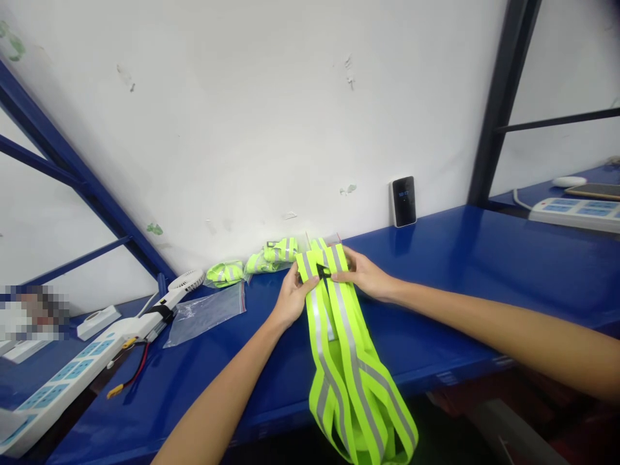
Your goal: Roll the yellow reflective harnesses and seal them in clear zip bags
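From left, we have a clear plastic bag (206, 316) on the blue shelf (450, 258), bagged vests (271, 257) against the wall, our left hand (292, 298) and right hand (362, 274) pinching a fluorescent yellow reflective vest (349, 387) near its black buckle (323, 271), the vest draping over the shelf's front edge.

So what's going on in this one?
A person holds a fluorescent yellow-green reflective safety vest with grey stripes over a blue metal shelf. Their left hand and right hand grip its straps beside a small black buckle, while the rest hangs over the shelf edge. Folded yellow-green bundles in clear bags sit against the wall, near a flat clear plastic bag.
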Tool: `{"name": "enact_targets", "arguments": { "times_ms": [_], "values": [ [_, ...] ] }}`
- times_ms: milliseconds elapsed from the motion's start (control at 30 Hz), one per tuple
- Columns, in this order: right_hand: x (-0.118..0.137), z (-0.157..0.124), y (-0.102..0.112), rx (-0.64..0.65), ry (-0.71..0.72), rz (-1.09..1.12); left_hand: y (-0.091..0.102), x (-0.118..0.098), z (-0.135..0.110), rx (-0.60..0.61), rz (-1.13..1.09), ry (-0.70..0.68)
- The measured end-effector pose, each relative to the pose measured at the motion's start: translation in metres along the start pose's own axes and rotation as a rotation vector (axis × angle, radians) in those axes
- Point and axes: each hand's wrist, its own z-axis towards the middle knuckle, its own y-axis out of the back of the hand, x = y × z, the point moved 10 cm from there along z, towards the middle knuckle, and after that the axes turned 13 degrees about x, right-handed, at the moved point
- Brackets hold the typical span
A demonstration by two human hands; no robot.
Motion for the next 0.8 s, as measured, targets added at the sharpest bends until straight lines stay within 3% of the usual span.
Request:
{"name": "enact_targets", "arguments": {
  "times_ms": [133,533,667,800],
  "values": [
    [-0.014,-0.001,-0.008,0.031,-0.066,0.052,0.003,-0.003,-0.001,0.024,0.068,-0.014],
    [-0.021,-0.007,-0.020,-0.110,-0.198,0.385,0.007,-0.005,-0.002,-0.033,0.084,-0.030],
    [-0.022,-0.006,-0.027,-0.008,-0.196,0.411,0.011,-0.005,-0.003,-0.044,0.079,-0.015],
    [-0.030,-0.006,-0.024,0.086,-0.188,0.297,0.008,0.008,-0.003,0.001,-0.030,0.079]
  ]
}}
